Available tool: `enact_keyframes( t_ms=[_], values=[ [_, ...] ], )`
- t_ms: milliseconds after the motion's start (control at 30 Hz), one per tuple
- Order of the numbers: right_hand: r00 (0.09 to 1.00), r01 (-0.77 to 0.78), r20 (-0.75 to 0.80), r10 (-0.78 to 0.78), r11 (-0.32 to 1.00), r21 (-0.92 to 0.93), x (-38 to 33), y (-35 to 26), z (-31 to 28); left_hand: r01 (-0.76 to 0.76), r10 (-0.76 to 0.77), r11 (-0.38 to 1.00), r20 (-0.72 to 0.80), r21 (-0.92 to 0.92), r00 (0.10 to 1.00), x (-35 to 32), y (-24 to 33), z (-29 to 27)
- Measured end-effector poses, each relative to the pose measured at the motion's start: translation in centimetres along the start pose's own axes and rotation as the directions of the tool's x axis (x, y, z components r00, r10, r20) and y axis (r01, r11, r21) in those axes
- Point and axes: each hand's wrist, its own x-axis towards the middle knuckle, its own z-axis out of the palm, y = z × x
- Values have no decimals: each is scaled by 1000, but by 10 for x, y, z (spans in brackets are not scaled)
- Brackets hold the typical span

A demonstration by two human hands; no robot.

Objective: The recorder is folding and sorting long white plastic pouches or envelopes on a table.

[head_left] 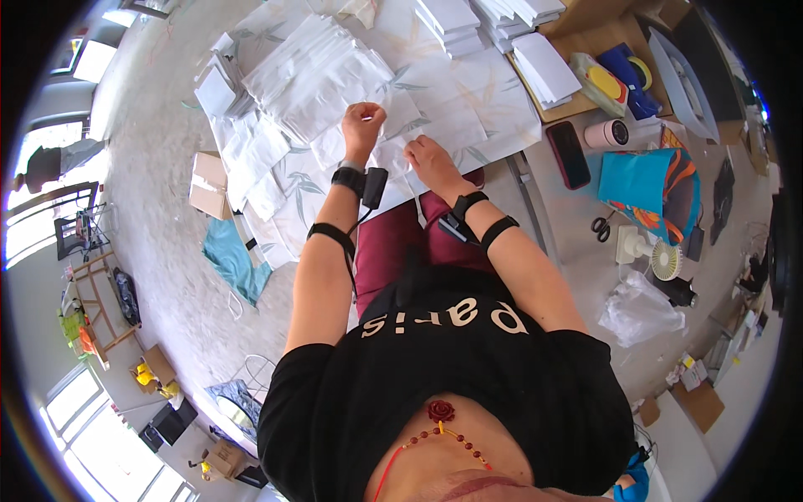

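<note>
My left hand (364, 132) is raised over the table near a pile of thin white bags or sheets (314, 79), fingers curled in and tips pressed together. What it holds, if anything, is too small to make out. My right hand (432, 163) is at the table's near edge, its fingers closed at the edge of a thin white sheet (389, 156). That sheet lies between my hands; its exact kind cannot be told. More loose white sheets (255, 151) spread to the left of the pile.
A leaf-patterned cloth (502, 138) covers the table. White paper stacks (545, 69) stand at the back right, beside a cardboard box (598, 21). To the right are a phone (568, 155), scissors (601, 228) and a small fan (665, 259). A carton (208, 184) sits left.
</note>
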Motion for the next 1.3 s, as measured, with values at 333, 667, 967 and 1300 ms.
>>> enact_keyframes(
  t_ms=[333, 667, 967, 1300],
  values=[
    [997, -58, 54, 62, 996, -73, 0, 3, 3, 50, -262, 529, -107, -847, 959, -41, 23, -156],
    [993, 60, 118, -32, 967, -247, 2, -5, 6, -22, -38, 860, -109, -509, 993, -69, 94, -182],
    [999, -43, -16, 46, 981, 192, 8, -87, -16, 94, -113, 919, -27, -382, 993, -112, 49, -67],
    [991, -59, -115, 68, 995, 79, -4, -81, -8, -58, 51, 982, -44, -180, 998, -122, 67, -57]
  ],
)
